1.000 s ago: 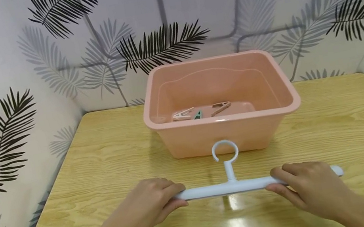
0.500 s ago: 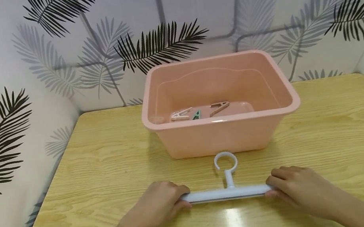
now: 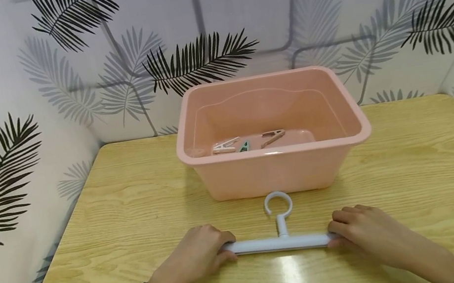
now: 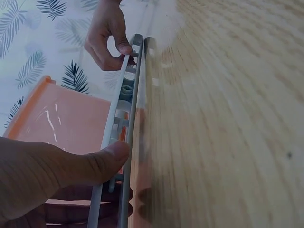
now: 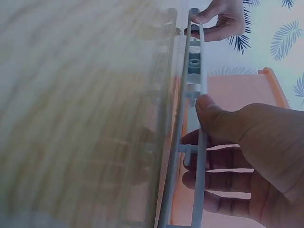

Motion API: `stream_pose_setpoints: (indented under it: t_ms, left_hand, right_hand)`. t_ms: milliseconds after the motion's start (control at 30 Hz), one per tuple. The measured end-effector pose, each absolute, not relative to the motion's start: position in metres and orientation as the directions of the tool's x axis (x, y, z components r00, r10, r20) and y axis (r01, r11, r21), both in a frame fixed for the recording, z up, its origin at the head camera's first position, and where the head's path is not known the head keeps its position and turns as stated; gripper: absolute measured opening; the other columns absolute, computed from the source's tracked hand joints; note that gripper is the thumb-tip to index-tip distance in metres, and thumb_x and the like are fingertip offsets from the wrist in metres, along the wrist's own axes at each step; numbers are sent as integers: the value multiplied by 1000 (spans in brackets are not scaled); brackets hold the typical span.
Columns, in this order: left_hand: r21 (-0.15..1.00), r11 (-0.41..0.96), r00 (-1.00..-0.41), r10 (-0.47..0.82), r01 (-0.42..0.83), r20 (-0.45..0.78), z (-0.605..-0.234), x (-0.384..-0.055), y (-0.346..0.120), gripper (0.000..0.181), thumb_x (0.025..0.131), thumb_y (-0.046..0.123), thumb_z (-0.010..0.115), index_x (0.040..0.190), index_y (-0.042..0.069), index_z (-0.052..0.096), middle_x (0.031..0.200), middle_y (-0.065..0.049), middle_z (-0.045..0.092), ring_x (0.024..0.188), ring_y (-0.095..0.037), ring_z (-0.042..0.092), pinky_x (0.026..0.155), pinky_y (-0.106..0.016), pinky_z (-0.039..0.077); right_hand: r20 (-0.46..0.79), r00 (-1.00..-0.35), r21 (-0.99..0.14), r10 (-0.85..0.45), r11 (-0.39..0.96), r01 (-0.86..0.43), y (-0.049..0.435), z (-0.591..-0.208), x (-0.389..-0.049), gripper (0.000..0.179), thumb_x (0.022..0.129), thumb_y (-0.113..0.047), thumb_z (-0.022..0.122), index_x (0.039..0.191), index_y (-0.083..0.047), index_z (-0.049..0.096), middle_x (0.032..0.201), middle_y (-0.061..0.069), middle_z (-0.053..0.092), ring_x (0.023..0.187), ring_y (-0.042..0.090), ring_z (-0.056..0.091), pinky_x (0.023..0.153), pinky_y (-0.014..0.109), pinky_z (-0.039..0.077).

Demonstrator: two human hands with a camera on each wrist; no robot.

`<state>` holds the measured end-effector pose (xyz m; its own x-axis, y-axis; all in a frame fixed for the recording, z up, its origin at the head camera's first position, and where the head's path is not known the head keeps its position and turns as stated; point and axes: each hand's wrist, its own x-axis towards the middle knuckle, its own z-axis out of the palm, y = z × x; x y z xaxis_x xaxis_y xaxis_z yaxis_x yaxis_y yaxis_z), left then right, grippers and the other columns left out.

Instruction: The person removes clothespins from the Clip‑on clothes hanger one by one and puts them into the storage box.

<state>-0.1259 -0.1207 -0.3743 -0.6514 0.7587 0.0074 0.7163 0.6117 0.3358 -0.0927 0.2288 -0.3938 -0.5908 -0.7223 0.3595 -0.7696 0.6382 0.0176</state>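
A pale blue plastic clothes hanger (image 3: 277, 243) lies crosswise low at the wooden table, its round hook (image 3: 278, 203) pointing toward the pink bin. My left hand (image 3: 196, 256) grips the bar left of the hook, thumb on the near side and fingers curled over the far side. My right hand (image 3: 371, 237) holds the bar the same way on the right. In the left wrist view the hanger's underside (image 4: 124, 111) shows a hollow, ribbed frame close over the tabletop. The bar's outer ends are hidden by the hands in the head view.
A pink plastic bin (image 3: 266, 175) stands just behind the hanger. Inside it lie a white clothespin (image 3: 224, 147), a green clothespin (image 3: 245, 146) and a brownish clothespin (image 3: 273, 137). Leaf-patterned covering (image 3: 196, 11) backs the wooden table (image 3: 138, 201).
Both hands have brought the hanger down and slightly toward me, to the tabletop. The hook has swung lower and sits in front of the bin. The bin and clothespins stay put.
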Motion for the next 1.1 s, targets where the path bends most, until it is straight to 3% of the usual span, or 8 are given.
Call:
stream_pose_setpoints:
  t_ms: [367, 633, 867, 1100]
  left_hand:
    - [248, 619, -640, 768, 745, 5, -379, -128, -119, 18, 82, 27, 77, 84, 11, 69, 77, 3, 64, 67, -7, 58, 58, -25, 47]
    - [253, 613, -630, 777, 748, -19, -379, -130, -120, 19, 82, 28, 77, 83, 12, 67, 75, 5, 59, 65, -5, 53, 58, -24, 46]
    - [267, 590, -613, 790, 762, 4, -380, -128, -126, 19, 85, 30, 73, 83, 13, 66, 75, 6, 58, 66, -4, 53, 60, -24, 46]
    - [281, 613, -640, 768, 739, 8, -380, -129, -137, 19, 88, 31, 70, 86, 13, 67, 77, 6, 59, 67, -4, 55, 61, -24, 47]
  right_hand:
    - [310, -626, -10, -716, 656, -755, 229, -395, -95, 21, 89, -37, 66, 80, -18, 64, 74, -12, 55, 61, 6, 53, 55, 26, 47]
    - [325, -640, -58, -697, 660, -749, 230, -395, -96, 18, 83, -35, 73, 79, -21, 63, 73, -14, 53, 59, 3, 50, 52, 26, 44]
    - [231, -697, -163, -679, 679, -716, 233, -394, -97, 19, 85, -36, 71, 77, -24, 59, 73, -20, 51, 59, -4, 44, 53, 27, 43]
    - [231, -666, -183, -709, 641, -745, 233, -394, -104, 19, 85, -36, 70, 76, -24, 59, 73, -18, 53, 60, -3, 50, 53, 27, 43]
